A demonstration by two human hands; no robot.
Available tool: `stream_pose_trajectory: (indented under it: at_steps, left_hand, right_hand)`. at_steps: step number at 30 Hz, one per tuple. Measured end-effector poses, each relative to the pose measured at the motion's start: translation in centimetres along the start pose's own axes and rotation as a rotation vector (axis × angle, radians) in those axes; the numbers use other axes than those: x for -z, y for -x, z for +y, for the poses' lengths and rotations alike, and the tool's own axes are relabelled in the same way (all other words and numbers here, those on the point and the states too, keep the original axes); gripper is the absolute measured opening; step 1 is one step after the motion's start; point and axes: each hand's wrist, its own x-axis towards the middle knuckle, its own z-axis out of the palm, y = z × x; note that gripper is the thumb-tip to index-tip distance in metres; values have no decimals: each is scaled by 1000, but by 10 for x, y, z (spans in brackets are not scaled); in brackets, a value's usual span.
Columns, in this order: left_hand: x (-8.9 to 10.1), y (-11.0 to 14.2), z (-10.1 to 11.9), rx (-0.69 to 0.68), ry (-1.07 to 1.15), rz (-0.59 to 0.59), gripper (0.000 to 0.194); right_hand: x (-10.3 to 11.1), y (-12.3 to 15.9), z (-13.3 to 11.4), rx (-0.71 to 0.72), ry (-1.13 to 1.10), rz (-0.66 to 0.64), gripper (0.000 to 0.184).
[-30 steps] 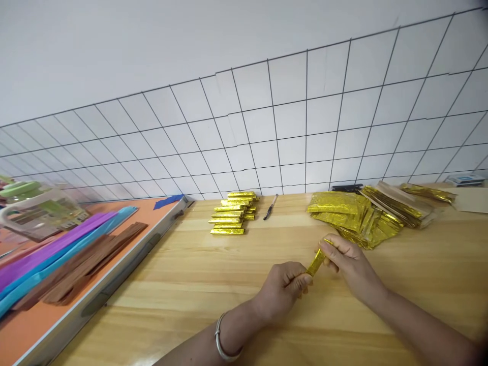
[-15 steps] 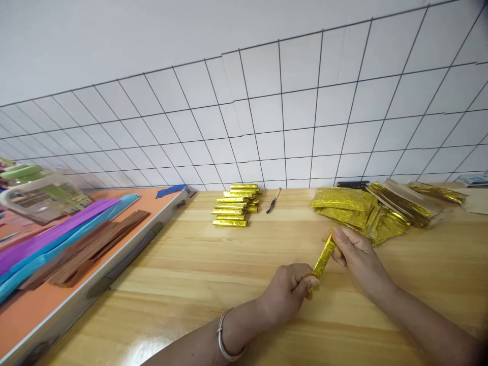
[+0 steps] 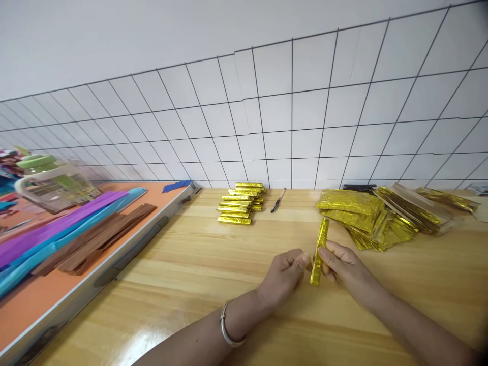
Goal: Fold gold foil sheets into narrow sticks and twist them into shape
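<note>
My right hand (image 3: 341,262) pinches a folded gold foil strip (image 3: 320,251) near its middle, thumb on top. The strip stands nearly upright in the picture, above the wooden table. My left hand (image 3: 285,274), with a silver bangle on the wrist, is closed just left of the strip's lower half. Its thumb and fingertips are pressed together; whether they pinch the strip's edge or something small I cannot tell. Beyond the hands lies a stack of similar folded gold strips (image 3: 234,220). A heap of flat gold foil sheets (image 3: 346,201) sits behind my right hand.
A pen (image 3: 278,200) lies right of the strip stack. On the left, an orange-topped board (image 3: 129,223) carries brown paper strips (image 3: 99,241), purple paper (image 3: 76,213), blue paper and a clear jug (image 3: 57,185) with a green lid. A tiled wall (image 3: 270,117) bounds the back.
My left hand has come off the strip's lower end and sits beside it. My right hand has shifted down to the strip's middle, and the strip stands more upright. The view has turned slightly left.
</note>
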Motion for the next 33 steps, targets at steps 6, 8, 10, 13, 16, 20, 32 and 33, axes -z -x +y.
stream_pose_trajectory:
  at_steps: [6,8,10,13,16,20,32,33]
  left_hand:
    - [11,-5,7,14,322,-18,37]
    - [10,-5,7,72,425,-46,36]
    - [8,-4,7,102,499,-39,34]
    - [7,-4,7,91,566,-2,29]
    - [7,-5,6,90,603,24,27]
    - [10,-6,4,82,632,16,23]
    - [13,-15,-3,-130,423,295,49]
    - [12,-14,-2,-140,416,299,53]
  right_hand:
    - [-8,3,0,-130,-83,-352,42]
    - [-11,4,1,-153,-59,-380,44]
    - [-13,4,2,-143,-21,-387,44]
    - [-14,5,4,-54,49,-367,39]
    - [-14,5,4,-18,103,-321,38]
    - [-13,6,4,-71,104,-268,43]
    - [-7,-2,13,14,31,24,29]
    - [-6,-1,15,10,17,29,28]
